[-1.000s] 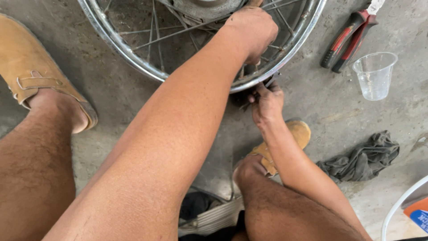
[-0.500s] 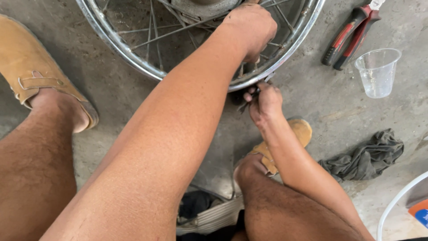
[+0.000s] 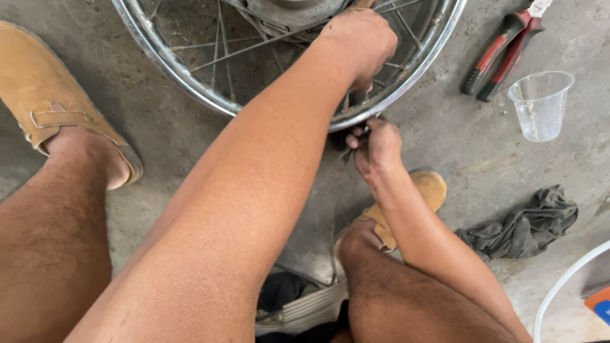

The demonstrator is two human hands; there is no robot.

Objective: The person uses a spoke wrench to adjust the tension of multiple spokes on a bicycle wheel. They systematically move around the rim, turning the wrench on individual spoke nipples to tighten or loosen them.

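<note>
The wheel (image 3: 190, 89) runs off the top edge; the left hand (image 3: 359, 38) covers some spokes, and the right hand (image 3: 376, 145) hides whatever small dark thing it pinches

Single head view, looking steeply down, close over spoked wheel (image 3: 190, 89) on concrete floor (image 3: 445, 146).

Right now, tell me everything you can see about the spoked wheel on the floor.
The spoked wheel lies flat on the grey concrete floor, partly cut off by the top edge. It has a shiny, chrome-looking rim, thin metal spokes and a dull grey hub. No tyre shows. The left hand reaches over the rim among the spokes; the right hand presses a small dark thing against the rim's outer edge.
</note>
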